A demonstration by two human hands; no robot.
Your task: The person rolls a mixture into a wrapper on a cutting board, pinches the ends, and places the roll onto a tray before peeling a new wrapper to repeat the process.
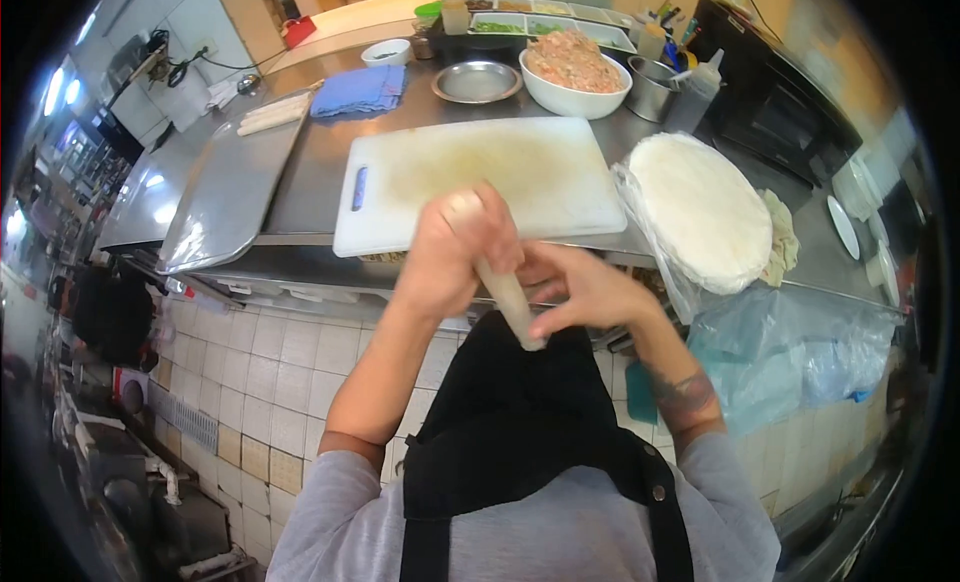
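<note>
A long, pale uncooked roll (512, 304) slants across in front of the black apron, just off the near edge of the white cutting board (480, 147). My left hand (450, 250) is closed around its upper part, and the top end shows above the fist. At the lower end is my right hand (590, 282), fingers apart, its thumb right by the roll's tip. Similar rolls (275, 114) lie on the metal tray (225, 187) at the left. To the right of the board sits a stack of round white wrappers (700, 207) on plastic.
Behind the board stand a white bowl of minced filling (573, 72), a shallow metal dish (477, 82) and a folded blue cloth (360, 90). A metal pot (652, 90) and squeeze bottle (697, 92) stand back right. Clear plastic sheeting (790, 357) hangs at the counter's right edge.
</note>
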